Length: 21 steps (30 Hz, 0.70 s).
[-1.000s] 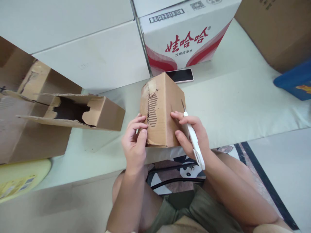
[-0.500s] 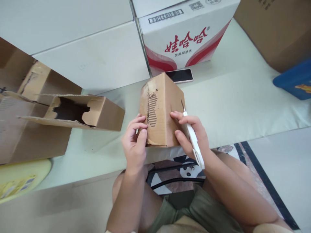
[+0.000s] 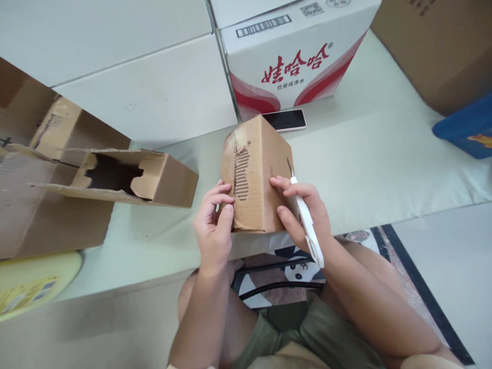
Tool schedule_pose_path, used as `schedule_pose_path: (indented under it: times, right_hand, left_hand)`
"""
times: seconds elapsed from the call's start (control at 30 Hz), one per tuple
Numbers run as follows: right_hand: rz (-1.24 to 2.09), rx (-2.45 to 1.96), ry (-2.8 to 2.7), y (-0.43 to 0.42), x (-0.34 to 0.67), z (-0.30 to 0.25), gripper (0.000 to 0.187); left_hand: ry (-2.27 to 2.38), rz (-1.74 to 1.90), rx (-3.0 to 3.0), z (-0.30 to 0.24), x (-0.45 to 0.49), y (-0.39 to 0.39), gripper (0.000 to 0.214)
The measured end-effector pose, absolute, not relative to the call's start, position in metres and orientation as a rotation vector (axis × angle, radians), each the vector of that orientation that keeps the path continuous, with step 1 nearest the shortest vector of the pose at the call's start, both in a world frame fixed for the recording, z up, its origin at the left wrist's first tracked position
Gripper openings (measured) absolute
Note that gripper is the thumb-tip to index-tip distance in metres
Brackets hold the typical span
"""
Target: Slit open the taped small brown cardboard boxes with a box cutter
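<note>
A small brown cardboard box (image 3: 258, 169) stands on the pale table (image 3: 376, 154) in front of me, its left edge torn so the corrugation shows. My left hand (image 3: 213, 225) grips the box's lower left side with curled fingers. My right hand (image 3: 303, 215) presses on the box's right face while holding a white utility knife (image 3: 305, 220), blade tip pointing up beside the box.
An opened, torn cardboard box (image 3: 126, 177) lies to the left over larger brown cartons. A white and red printed carton (image 3: 292, 56) and a phone (image 3: 286, 119) sit behind. A blue item (image 3: 467, 128) lies at the right; a yellow object (image 3: 31, 282) at the lower left.
</note>
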State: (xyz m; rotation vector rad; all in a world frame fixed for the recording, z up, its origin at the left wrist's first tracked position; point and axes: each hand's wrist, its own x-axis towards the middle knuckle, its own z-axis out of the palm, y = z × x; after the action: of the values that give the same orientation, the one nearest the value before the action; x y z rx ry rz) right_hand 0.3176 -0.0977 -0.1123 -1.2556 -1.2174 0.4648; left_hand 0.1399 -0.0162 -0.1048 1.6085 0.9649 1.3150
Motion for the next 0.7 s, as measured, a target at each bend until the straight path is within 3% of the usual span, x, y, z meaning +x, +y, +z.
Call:
schedule_pose_path:
  times: [0.7]
  right_hand:
    - [0.471, -1.226, -1.216, -0.0987, 0.3188, -0.1159, 0.023]
  left_hand:
    - [0.994, 1.296, 1.623, -0.1034, 0.1402, -0.016, 0.019]
